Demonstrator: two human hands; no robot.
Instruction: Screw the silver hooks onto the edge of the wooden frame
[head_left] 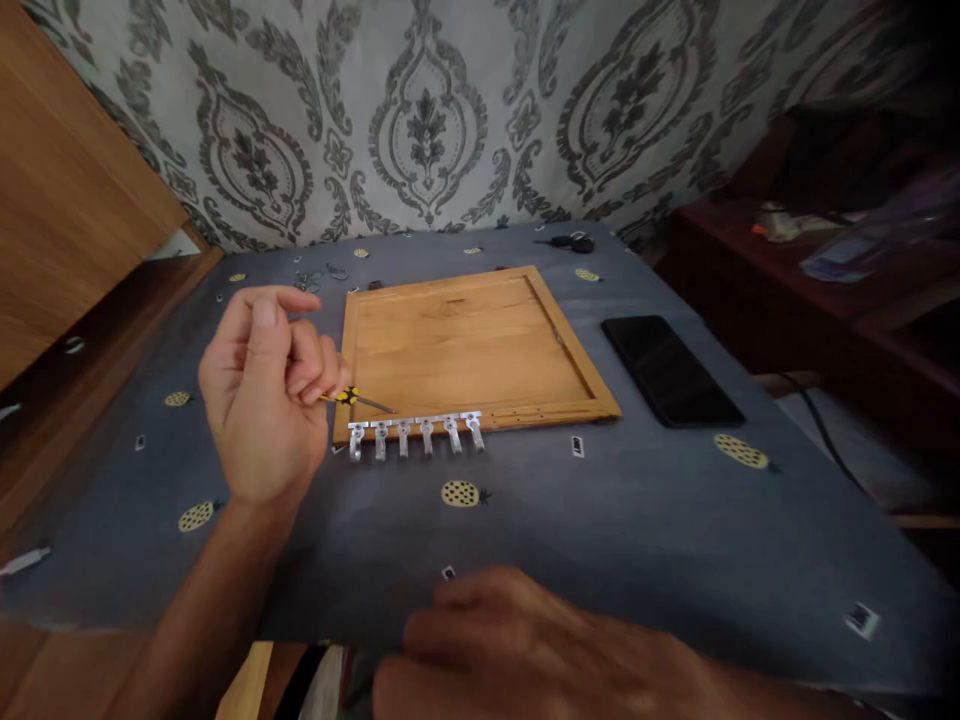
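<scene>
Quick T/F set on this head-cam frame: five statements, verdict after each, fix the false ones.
1. The left hand holds a yellow-and-black screwdriver. True.
2. Six metal clips line the far edge of the wooden panel. False: the metal clips are along its near edge.
3. The phone lies to the right of the wooden panel. True.
4. The right hand is on the phone. False: the right hand is in the foreground, apart from the phone.
5. The tablecloth has a pineapple print. True.
</scene>
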